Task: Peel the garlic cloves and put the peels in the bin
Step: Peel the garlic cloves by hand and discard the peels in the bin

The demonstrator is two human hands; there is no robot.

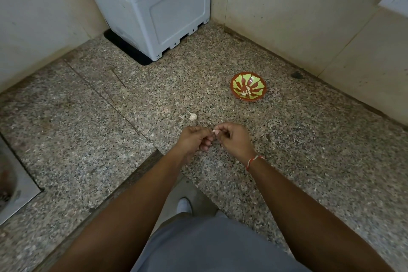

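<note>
A: Both hands meeting just above the counter (pixel 309 139), near its front edge. Left hand (pixel 194 139) curled, grip narrow, apparently on the same garlic clove (pixel 213 131); too hidden to be sure. Right hand (pixel 231 137) pinching that pale clove at the fingertips.

B: Progress so far?

A: Partway, judging by the bowl (pixel 248 89) well beyond the hands, holding a few pale peeled-looking pieces. One more garlic piece (pixel 192 116) lying on the counter just beyond the hands, seemingly unpeeled.

B: And the peels?

A: Small pale flecks scattered on the counter, hard to tell from the speckled stone. No bin in view. So: peeling to finish, then gathering and binning the skins.
</note>
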